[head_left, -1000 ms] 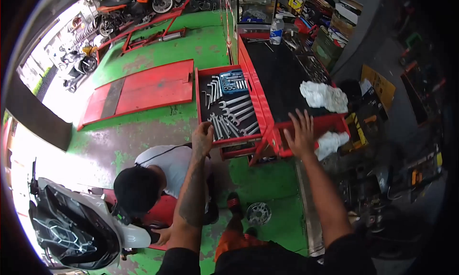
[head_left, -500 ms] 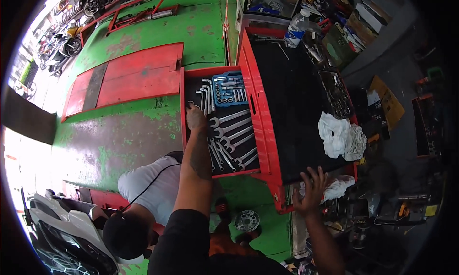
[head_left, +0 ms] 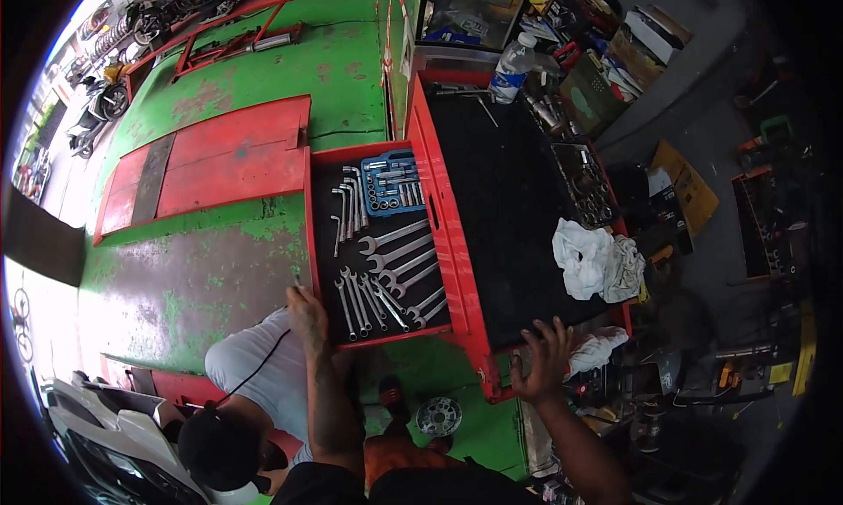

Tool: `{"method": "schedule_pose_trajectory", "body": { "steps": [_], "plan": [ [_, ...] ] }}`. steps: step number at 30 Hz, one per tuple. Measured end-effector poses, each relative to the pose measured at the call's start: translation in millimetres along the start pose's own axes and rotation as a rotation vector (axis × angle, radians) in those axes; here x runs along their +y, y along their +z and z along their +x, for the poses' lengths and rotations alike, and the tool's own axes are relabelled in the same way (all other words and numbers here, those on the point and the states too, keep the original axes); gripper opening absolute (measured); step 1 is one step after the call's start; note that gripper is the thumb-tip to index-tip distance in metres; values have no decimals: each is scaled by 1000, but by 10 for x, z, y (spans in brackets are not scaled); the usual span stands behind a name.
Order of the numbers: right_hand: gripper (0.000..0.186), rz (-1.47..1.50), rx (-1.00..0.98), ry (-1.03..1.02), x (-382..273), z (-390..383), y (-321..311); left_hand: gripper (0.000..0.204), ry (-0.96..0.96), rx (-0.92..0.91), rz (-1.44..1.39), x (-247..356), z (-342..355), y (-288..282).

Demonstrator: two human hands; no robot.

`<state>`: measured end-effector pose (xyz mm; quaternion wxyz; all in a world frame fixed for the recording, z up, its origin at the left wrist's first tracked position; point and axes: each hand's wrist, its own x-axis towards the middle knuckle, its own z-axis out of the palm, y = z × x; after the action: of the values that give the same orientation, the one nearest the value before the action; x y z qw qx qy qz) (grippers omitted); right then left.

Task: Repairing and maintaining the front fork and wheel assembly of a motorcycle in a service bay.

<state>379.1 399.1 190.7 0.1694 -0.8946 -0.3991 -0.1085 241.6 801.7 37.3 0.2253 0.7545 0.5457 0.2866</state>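
My left hand (head_left: 308, 319) is closed just outside the front panel of a red drawer (head_left: 312, 241). A small tip pokes from its fingers, too small to name. Inside the drawer lie angled socket wrenches (head_left: 353, 205), a blue socket set case (head_left: 393, 208), large spanners (head_left: 399, 256) and a cluster of smaller spanners (head_left: 362, 305). My right hand (head_left: 544, 360) rests with spread fingers on the near edge of the tool cabinet's black top (head_left: 492, 215), holding nothing.
On the cabinet top are a plastic bottle (head_left: 512, 70), white rags (head_left: 584, 259) and a tray of metal parts (head_left: 587, 184). A crouching person in a grey shirt (head_left: 263, 369) is close below my left arm. A round metal part (head_left: 438, 415) lies on the green floor.
My left hand has drawn back out of the drawer, toward me and to the left. My right hand stays on the cabinet edge. The view has shifted slightly.
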Motion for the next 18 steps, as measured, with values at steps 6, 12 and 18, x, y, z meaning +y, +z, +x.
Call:
{"method": "schedule_pose_trajectory", "body": {
  "steps": [6, 12, 18],
  "plan": [
    [51, -32, 41, -17, 23, -84, -98, 23, -76, -56, -32, 170, -344, 312],
    [57, 56, 99, -163, -250, 29, 6, 24, -15, -155, -464, -224, -297, 404],
    [56, -40, 208, -204, -61, -101, 211, 21, 63, -248, -671, -132, -2363, -534]
  ]
}}
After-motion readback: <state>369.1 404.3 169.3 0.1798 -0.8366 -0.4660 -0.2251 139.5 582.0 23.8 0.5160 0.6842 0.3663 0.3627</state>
